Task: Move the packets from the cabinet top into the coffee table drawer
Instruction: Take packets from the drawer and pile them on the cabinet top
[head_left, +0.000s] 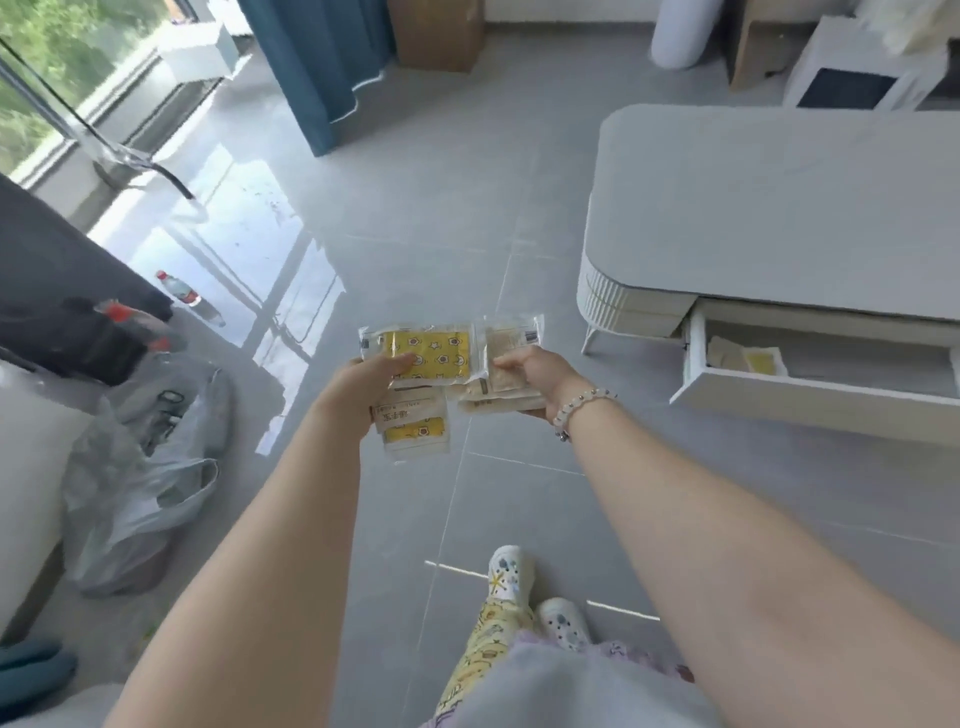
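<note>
My left hand (371, 374) grips clear packets with yellow star-patterned contents (436, 354); another yellow packet (415, 428) hangs below that hand. My right hand (530, 371) holds a small stack of beige packets (506, 340), thumb on top. Both hands are held out over the grey floor, left of the coffee table (779, 208). The table's white drawer (810, 392) is pulled open at the right, with packets (748, 358) lying inside it.
Plastic bags (140, 483) lie on the floor at the left, beside a dark seat and a water bottle (182, 293). A blue curtain (317, 62) and a cardboard box (439, 31) stand at the back. My feet in white clogs (535, 592) are below.
</note>
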